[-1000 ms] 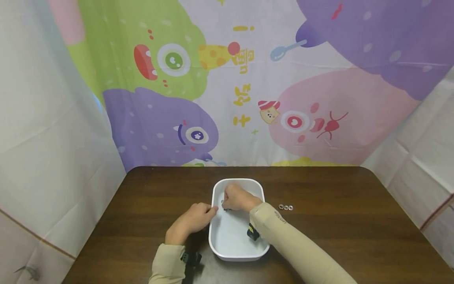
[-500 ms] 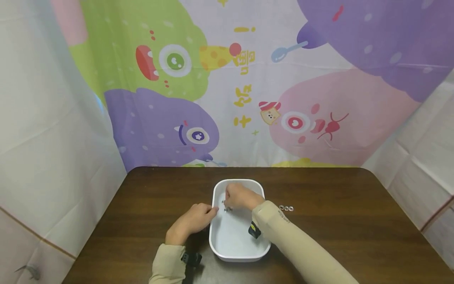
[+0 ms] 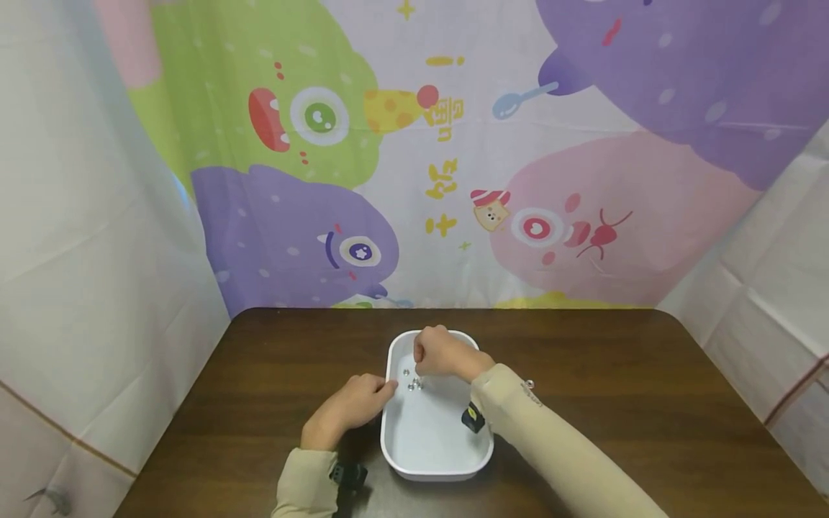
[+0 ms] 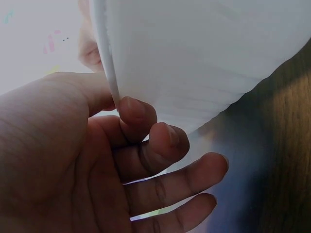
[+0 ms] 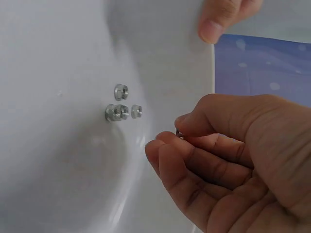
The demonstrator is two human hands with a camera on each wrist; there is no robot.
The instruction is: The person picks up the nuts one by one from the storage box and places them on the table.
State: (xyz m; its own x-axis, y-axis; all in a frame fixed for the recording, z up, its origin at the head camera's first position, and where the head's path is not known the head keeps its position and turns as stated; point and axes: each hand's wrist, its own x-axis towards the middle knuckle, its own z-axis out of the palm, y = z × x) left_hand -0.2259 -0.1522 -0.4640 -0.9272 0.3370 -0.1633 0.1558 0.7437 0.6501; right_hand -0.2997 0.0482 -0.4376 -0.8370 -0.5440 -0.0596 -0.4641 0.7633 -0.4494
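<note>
The right hand (image 3: 443,351), just above the white tray (image 3: 432,439), pinches a small metal nut (image 5: 179,133) between thumb and fingertip. A light, steady grip on the nut's edges should suit it best; squeezing hard could make it slip. The left hand (image 3: 352,401) holds the tray wall, thumb inside the rim and index finger outside, which should stop sliding. Only a dark edge of the pinched nut shows; four loose nuts (image 5: 121,92) lie bunched below the right hand, silvery and shiny, with holes through the middle.
</note>
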